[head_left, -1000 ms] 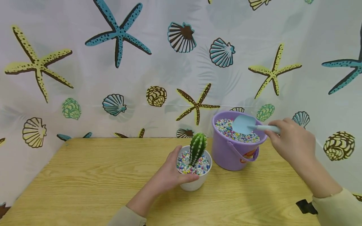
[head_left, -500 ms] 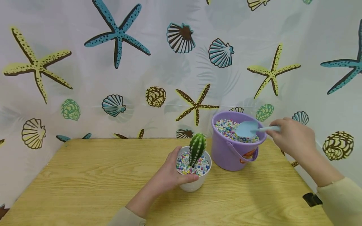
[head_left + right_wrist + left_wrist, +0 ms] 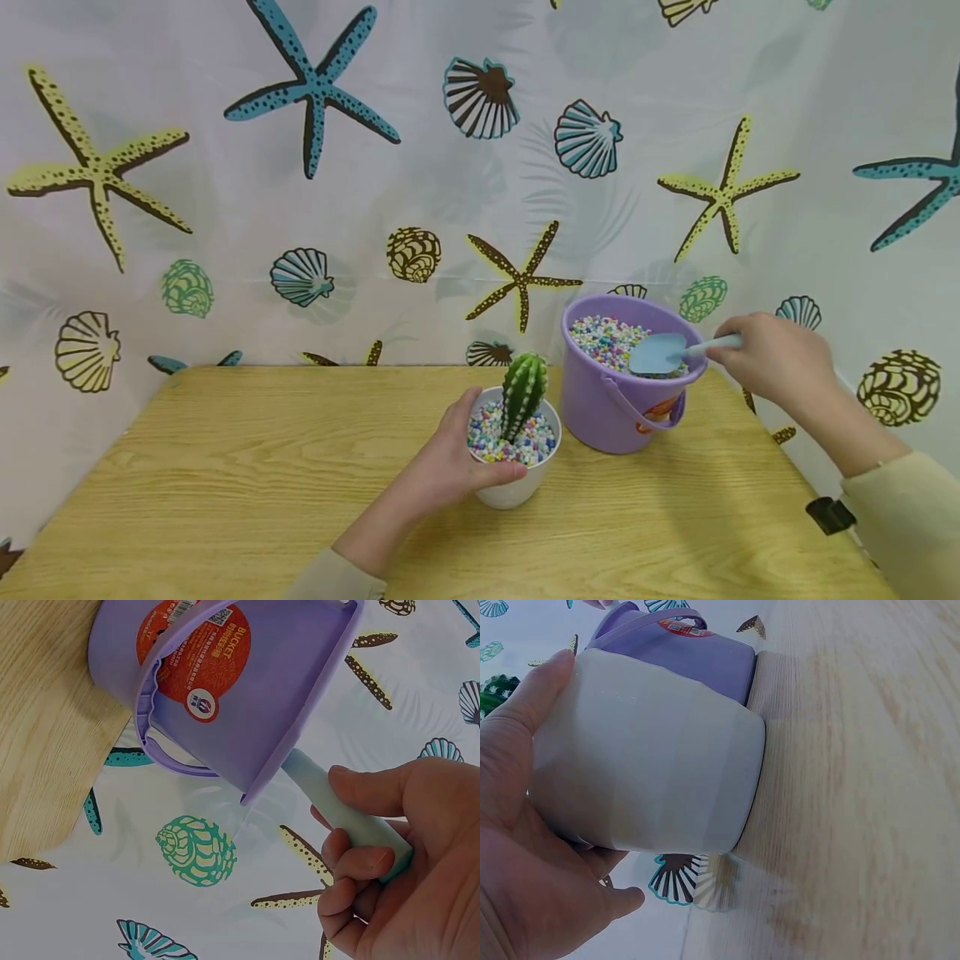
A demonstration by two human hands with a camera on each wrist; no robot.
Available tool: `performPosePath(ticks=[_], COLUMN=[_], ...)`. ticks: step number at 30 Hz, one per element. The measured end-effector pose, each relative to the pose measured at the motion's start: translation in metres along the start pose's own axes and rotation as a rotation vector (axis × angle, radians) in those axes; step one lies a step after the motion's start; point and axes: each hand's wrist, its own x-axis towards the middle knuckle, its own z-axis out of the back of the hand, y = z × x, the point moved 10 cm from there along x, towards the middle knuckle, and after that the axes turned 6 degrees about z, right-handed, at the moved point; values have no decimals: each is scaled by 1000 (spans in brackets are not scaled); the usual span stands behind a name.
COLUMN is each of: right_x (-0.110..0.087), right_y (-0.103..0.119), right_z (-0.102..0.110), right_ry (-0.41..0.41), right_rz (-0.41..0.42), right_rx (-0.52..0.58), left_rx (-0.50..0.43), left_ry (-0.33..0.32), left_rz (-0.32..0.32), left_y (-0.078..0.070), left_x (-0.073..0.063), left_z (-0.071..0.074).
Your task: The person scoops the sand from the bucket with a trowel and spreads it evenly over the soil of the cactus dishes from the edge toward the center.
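My left hand [image 3: 442,467] grips a white flowerpot [image 3: 510,493], thumb on its near side and fingers at the rim. Small multicoloured pebbles [image 3: 534,446] fill the pot around a green cactus [image 3: 524,392]. In the left wrist view, the pot's base meets the table. With its fingers curled round the handle, my right hand [image 3: 776,357] holds a light blue toy shovel [image 3: 657,354]. The shovel's blade lies inside a purple bucket [image 3: 606,423] of similar pebbles, close to the near rim. The right wrist view shows the handle [image 3: 337,806] slanting over that rim.
The bucket stands behind and right of the pot on a wooden table [image 3: 262,467]; its carrying handle [image 3: 637,408] hangs at the front. A white curtain [image 3: 360,192] printed with starfish and shells rises along the table's back and right side.
The shovel's blade has moved right and down across the pebbles toward the bucket's near rim. My right forearm has shifted slightly right, while my left hand and the pot stay put.
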Motion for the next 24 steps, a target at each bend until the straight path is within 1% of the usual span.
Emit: performPosePath(ticks=[6,9,14,20,22,24], right_x=[4,5,8,13,15,15], right_y=[4,7,15,25,26,25], right_z=[-6,-8,-11,-11,-13,-17], right_ry=[55,70,57,8,6,20], right_rz=[-1,-6,8,64,67,61], right_rx=[0,1,-5,-19,-2,42], left_rx=[-2,-2,-10,-14,-15,-16], left_ry=[2,3,6,4,5,6], left_rz=[12,10,-7,-13,-15,-15], left_y=[0,0,-2,-3,-3,-2], left_x=[-2,-1,-1,-1,-1,-1], left_z=[0,0,-1,0,0,0])
